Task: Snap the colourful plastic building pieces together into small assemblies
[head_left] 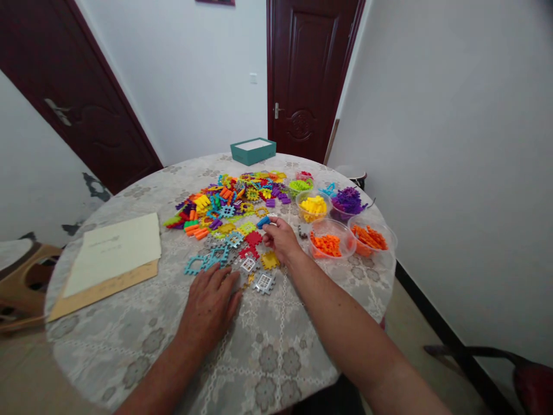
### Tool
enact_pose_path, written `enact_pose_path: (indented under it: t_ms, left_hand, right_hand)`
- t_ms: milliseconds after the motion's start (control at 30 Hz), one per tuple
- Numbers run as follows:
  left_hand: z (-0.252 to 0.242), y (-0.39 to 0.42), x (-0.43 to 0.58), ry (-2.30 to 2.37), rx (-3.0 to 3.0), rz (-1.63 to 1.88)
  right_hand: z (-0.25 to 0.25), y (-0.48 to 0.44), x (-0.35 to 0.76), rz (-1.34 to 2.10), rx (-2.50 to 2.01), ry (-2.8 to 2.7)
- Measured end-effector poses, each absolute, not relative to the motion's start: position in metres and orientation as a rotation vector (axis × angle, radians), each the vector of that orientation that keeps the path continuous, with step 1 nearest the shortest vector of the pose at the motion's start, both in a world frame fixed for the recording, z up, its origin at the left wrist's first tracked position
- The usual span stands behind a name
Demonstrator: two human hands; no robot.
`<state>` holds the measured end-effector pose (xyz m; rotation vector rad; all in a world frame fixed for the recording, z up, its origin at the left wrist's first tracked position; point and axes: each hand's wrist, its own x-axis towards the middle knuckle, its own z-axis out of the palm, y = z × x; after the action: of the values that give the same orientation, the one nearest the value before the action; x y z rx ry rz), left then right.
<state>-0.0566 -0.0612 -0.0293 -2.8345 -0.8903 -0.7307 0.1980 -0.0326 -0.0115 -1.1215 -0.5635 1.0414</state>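
Between the thumb and fingers of my right hand [279, 236] is a small blue toy building piece [262, 222], held just above the loose pieces. My left hand [211, 297] lies flat with its fingers stretched out at the near edge of the pieces, close to a light blue ring-shaped piece [196, 264]. Around the hands lie a red notched piece [253, 238], a yellow square piece [270, 260] and a grey piece with a white window [264, 283]. Beyond them spreads a mixed heap of colourful pieces [233, 196].
At the right stand clear tubs: one of yellow pieces [313, 205], one of purple pieces [348, 200], and two of orange pieces [326, 245]. A green tub [301, 185] is farther back. A teal box [253, 152] sits at the far edge; paper sheets [116, 251] lie left.
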Motion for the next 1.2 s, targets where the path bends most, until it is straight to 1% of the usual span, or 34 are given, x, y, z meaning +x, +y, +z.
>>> enact_pose_path:
  t_ms: [133,333,533,667,833,1000,1200]
  left_hand:
    - [-0.024,-0.066,-0.057,-0.927,-2.847,-0.749]
    - [-0.026,-0.07,-0.059,-0.967,-2.85,-0.735]
    - [-0.028,-0.07,-0.058,-1.015,-2.878,-0.731]
    - [-0.025,-0.07,-0.057,-1.02,-2.907,-0.756]
    - [-0.018,-0.067,-0.064,-1.019,-2.961,-0.881]
    - [-0.009,-0.031,-0.075,-1.151,-2.876,-0.968]
    - [0.014,0.05,-0.058,-1.538,-2.643,-0.77]
  right_hand:
    - [-0.016,-0.032,0.2,0.922,-1.294,-0.669]
    - [-0.019,-0.035,0.199,0.901,-1.365,-0.753]
    - [-0.022,-0.038,0.201,0.756,-1.514,-0.947]
    - [-0.027,-0.04,0.203,0.568,-1.623,-1.126]
    - [-0.028,-0.044,0.203,0.365,-1.724,-1.375]
    - [-0.024,-0.048,0.198,0.354,-1.682,-1.597]
    - [-0.025,-0.048,0.195,0.224,-1.749,-1.743]
